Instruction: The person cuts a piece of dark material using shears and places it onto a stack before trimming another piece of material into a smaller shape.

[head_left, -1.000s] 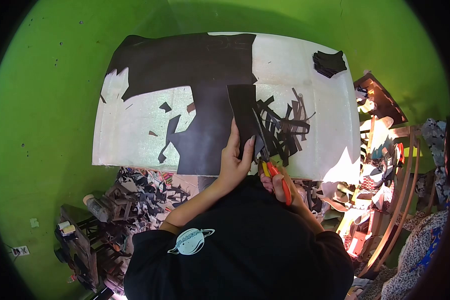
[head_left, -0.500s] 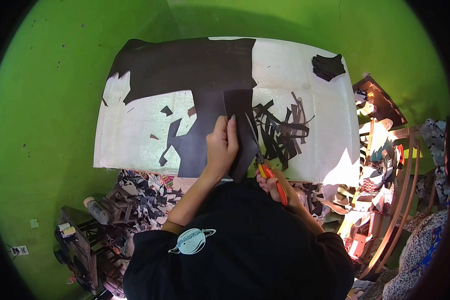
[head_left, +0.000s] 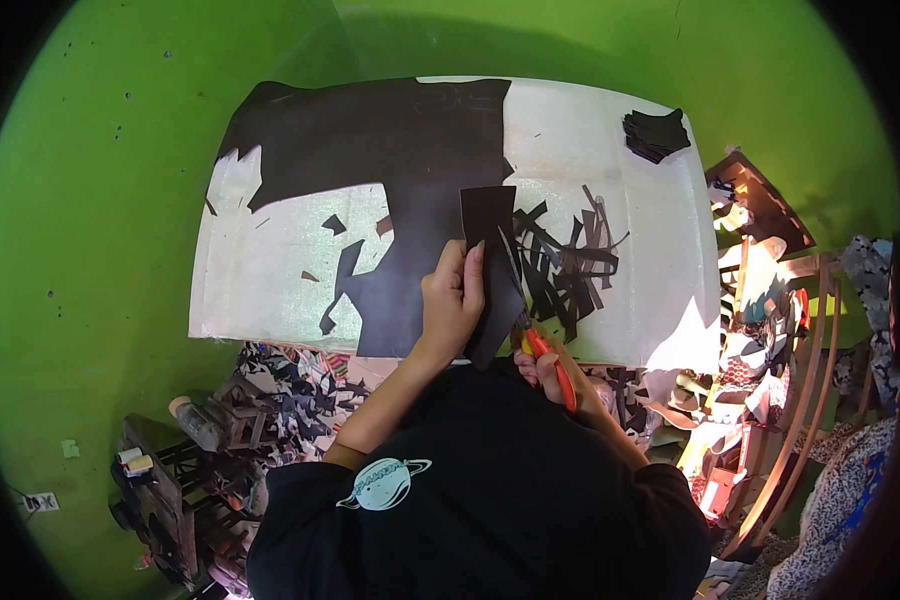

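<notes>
Grip of the left hand (head_left: pixel 452 305) pinches the dark piece (head_left: pixel 488 210); right of the piece, the right hand (head_left: pixel 540 370) grasps scissors (head_left: pixel 538 343), with offcuts (head_left: pixel 542 290) beside. Edge-trimming seems in hand; another snip would call for fingers clear of the blades. Where they bite is hard to see.

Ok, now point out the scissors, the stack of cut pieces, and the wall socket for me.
Scissors (head_left: pixel 539 342): head view, on the orange handle.
Stack of cut dark pieces (head_left: pixel 657 134): head view, middle of the pile.
Wall socket (head_left: pixel 42 502): head view, middle of its white plate.
</notes>
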The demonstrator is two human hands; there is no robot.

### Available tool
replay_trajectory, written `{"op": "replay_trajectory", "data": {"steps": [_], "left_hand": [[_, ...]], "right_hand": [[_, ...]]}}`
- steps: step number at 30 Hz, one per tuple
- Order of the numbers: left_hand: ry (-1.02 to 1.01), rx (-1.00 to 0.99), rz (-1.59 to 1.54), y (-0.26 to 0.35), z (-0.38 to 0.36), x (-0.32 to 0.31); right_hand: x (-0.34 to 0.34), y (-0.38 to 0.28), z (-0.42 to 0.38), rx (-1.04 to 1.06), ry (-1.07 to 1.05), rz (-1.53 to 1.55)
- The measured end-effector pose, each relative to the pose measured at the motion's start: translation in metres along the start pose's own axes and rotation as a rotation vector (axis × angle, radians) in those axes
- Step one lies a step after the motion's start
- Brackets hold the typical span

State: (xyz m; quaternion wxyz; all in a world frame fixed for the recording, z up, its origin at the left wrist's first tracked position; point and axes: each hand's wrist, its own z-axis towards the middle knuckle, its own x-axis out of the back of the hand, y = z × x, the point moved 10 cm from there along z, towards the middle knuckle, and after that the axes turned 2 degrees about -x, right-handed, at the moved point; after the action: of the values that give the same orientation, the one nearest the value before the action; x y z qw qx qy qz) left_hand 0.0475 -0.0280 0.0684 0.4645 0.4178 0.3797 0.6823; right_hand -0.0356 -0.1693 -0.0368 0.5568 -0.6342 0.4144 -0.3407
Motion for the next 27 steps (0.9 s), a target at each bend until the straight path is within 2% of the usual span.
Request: {"op": "replay_trajectory", "data": {"steps": [7,10,13,17,22,24,27], "left_hand": [[0.0,0.033,-0.04,-0.003,-0.001,-0.001],[-0.019,0.055,-0.052,-0.007,-0.001,-0.002],[-0.01,0.047,-0.075,-0.005,-0.001,-0.003],[-0.002,0.056,-0.119,-0.003,-0.001,-0.005],[-0.019,0.185,-0.266,-0.016,-0.014,-0.017],[-0.011,0.162,-0.287,-0.018,-0.015,-0.018],[-0.031,0.175,-0.322,-0.014,-0.016,-0.019]], "right_hand": [[-0.001,-0.004,-0.001,-0.034,0.002,0.028],[-0.001,-0.013,-0.002,0.026,0.022,0.087],[-0.001,-0.014,-0.001,-0.036,0.018,0.083],[-0.002,-0.016,-0.001,0.002,0.0,0.067],[-0.002,-0.024,0.0,0.057,0.044,0.104],[0.004,-0.015,-0.003,0.088,0.093,-0.024],[0.004,-0.016,-0.003,0.152,0.103,0.007]]}}
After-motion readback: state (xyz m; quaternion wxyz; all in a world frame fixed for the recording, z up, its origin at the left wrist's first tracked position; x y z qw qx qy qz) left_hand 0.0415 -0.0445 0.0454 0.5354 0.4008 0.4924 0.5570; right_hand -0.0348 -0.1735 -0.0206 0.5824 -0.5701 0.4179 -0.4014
